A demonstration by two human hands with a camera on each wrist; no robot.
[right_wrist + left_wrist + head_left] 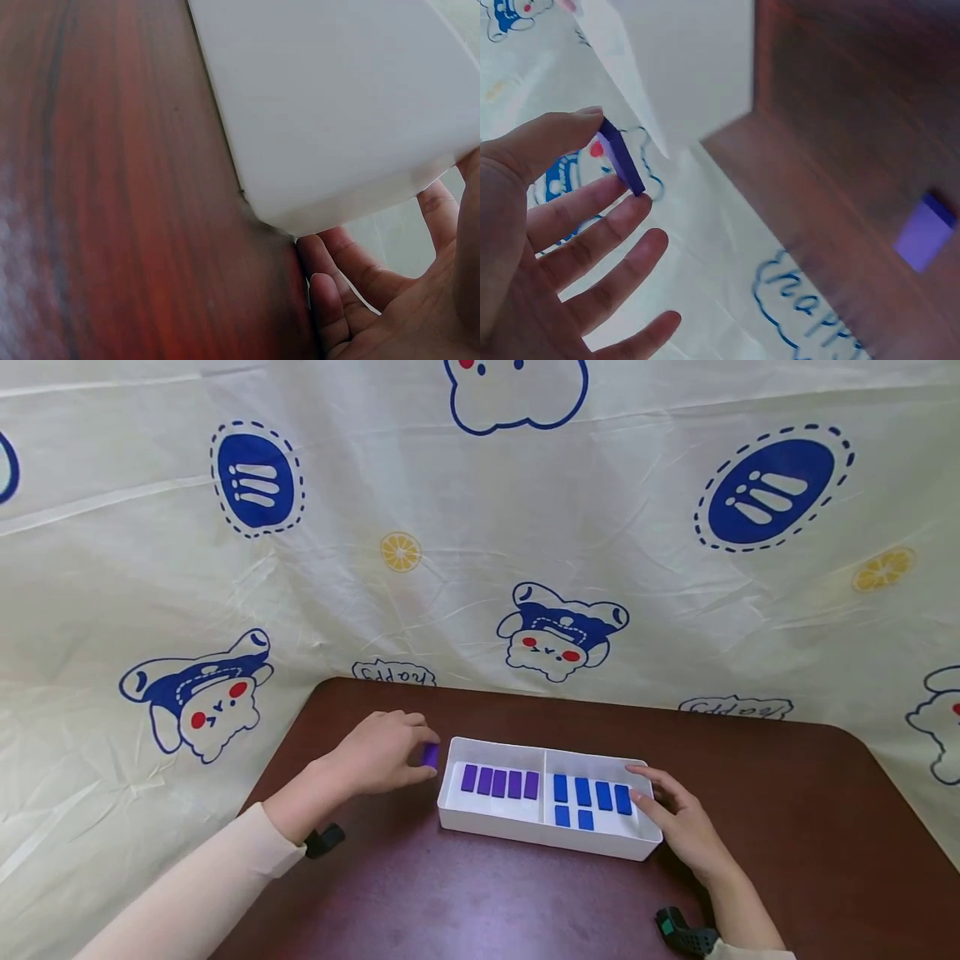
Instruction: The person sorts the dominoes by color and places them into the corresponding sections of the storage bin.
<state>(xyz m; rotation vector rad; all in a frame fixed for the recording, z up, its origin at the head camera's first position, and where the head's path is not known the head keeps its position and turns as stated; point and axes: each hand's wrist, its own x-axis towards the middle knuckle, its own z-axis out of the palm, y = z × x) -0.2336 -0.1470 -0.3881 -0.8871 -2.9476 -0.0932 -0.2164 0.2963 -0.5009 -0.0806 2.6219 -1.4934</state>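
My left hand pinches a purple block between thumb and fingertips, just left of a white two-compartment tray. Several purple blocks lie in a row in the tray's left compartment. In the right compartment are several blue blocks, a row of them with a shorter row in front. At the tray's right end my right hand holds the wall, thumb over the rim. Another purple block lies on the table in the left wrist view; in the head view it cannot be made out.
The tray stands on a dark brown wooden table with rounded far corners. Behind the table's far edge hangs a pale printed cloth, which also runs down the left side. Each wrist wears a dark band.
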